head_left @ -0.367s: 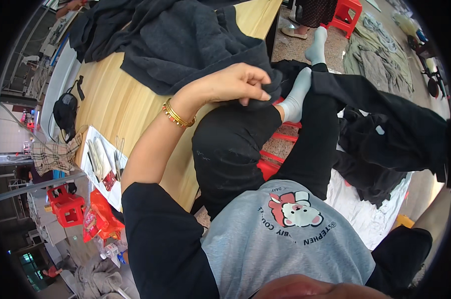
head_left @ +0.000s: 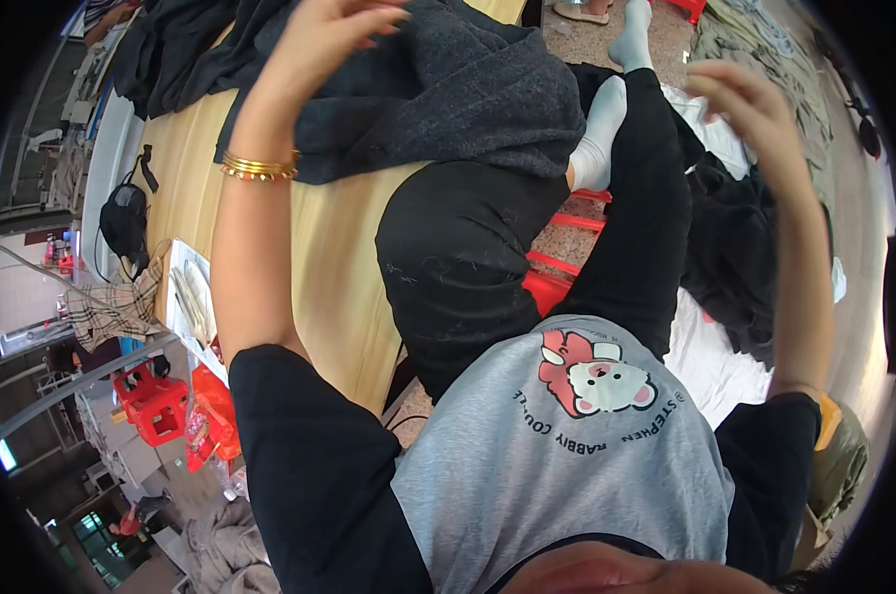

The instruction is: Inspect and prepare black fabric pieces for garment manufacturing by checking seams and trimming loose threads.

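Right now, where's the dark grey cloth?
Upper centre of the head view, the dark grey cloth lies on the wooden table, its right end beside the nearer pale sock; the left hand overlaps it in view.

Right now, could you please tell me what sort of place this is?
Probably a garment workshop: dark grey fabric lies heaped on a wood-grain table, and black cloth is piled over white sheeting.

The cloth (head_left: 468,109) is charcoal — the checked fabric (head_left: 109,311), beige.
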Motion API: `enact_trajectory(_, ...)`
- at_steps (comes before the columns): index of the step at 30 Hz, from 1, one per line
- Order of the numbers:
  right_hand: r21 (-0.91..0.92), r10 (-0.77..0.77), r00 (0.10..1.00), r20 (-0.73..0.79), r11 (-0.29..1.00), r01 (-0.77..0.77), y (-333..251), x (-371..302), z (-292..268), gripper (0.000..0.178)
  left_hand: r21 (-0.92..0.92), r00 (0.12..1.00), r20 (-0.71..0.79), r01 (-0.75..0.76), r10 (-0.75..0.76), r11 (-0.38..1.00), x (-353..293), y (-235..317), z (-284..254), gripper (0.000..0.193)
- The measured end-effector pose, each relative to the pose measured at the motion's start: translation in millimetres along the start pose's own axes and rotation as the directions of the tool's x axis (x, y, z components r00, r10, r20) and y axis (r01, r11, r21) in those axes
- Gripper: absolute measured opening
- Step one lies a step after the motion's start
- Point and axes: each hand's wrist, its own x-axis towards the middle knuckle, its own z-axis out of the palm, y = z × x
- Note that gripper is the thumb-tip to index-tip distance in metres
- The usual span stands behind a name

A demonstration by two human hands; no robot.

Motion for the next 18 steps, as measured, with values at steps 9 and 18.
enact_trajectory(9,0.091,-0.121,0.947,0.297,0.991,0.098,-113.2,62.9,220.5,0.055,0.797,0.966,-0.215,0.089,0.144,0.598,28.5,-163.3,-99.8,0.046)
enact_trajectory(18,-0.282,-0.021,0.998,-0.057,0.959,0.004,-41.5,79.6,180.4,0.054,0.455,0.888,0.025,0.399,-0.459,0.796,-16.7,-69.5,-67.2,0.039)
